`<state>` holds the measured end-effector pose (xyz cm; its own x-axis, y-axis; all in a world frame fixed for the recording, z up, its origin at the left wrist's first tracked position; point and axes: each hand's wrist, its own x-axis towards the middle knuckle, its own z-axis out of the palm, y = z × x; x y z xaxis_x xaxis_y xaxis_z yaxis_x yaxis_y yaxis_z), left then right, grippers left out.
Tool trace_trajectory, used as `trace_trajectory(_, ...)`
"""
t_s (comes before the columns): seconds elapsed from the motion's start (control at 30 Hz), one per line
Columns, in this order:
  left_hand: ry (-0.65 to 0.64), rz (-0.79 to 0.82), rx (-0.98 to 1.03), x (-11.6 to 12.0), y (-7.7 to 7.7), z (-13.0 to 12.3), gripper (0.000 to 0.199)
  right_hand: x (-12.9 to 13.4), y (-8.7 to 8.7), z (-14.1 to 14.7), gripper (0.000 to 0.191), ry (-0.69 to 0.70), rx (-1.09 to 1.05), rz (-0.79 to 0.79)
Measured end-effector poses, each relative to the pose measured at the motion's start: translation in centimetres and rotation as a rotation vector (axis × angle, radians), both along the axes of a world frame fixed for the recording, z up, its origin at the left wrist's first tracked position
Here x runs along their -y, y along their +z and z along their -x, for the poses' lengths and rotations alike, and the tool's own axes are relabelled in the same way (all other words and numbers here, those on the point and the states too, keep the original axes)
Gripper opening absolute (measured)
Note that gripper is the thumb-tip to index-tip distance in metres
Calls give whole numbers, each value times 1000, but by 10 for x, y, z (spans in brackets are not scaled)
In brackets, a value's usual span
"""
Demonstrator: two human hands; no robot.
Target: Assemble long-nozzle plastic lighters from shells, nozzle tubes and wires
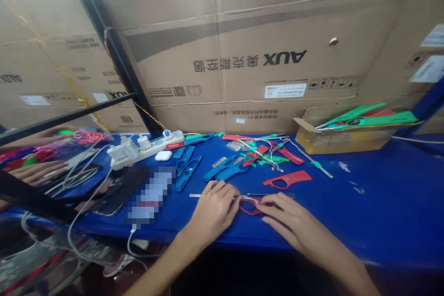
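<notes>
Near the front edge of the table, a red lighter handle casing (pixel 248 208) with a trigger loop lies between my hands. My left hand (pixel 215 206) is closed around its front end, where a metal tube (pixel 194 195) sticks out to the left. My right hand (pixel 289 217) has its fingertips on the casing's rear end and covers it. A white wire (pixel 250 198) runs over the casing. Just behind lies a thin dark rod (pixel 255 194), partly hidden by my hands. Another red casing half (pixel 287 179) rests farther back.
Blue casing halves (pixel 189 173) and metal tubes with green collars (pixel 314 162) lie behind my hands. A cardboard box (pixel 350 141) holds green and red lighters. Left are a power strip (pixel 149 150), phones and cables. Beyond a black frame (pixel 34 199), another person's hand (pixel 41 173) shows.
</notes>
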<state>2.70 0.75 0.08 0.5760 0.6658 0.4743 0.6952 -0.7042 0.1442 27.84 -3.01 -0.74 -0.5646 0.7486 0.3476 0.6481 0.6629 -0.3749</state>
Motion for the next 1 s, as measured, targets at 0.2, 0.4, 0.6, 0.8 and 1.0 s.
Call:
trace_trajectory(0.2,-49,335,250,-1,-2,0,10,-1,-1,-1,31,-6,0,-1)
trace_trajectory(0.4,-69,468,345,-3,-3,0,11,-2,-3,-2,32,-5,-9,3)
trace_trajectory(0.6,-83,458,330,-1,1,-1,8,-3,-4,-1,34,-6,-17,-32)
trace_trajectory(0.8,-130,403,264,-1,5,-4,12,-2,-3,-1,34,-2,-20,-34)
trace_trajectory(1.0,-81,461,294,1,3,-2,15,-1,-3,-1,33,5,-13,-12)
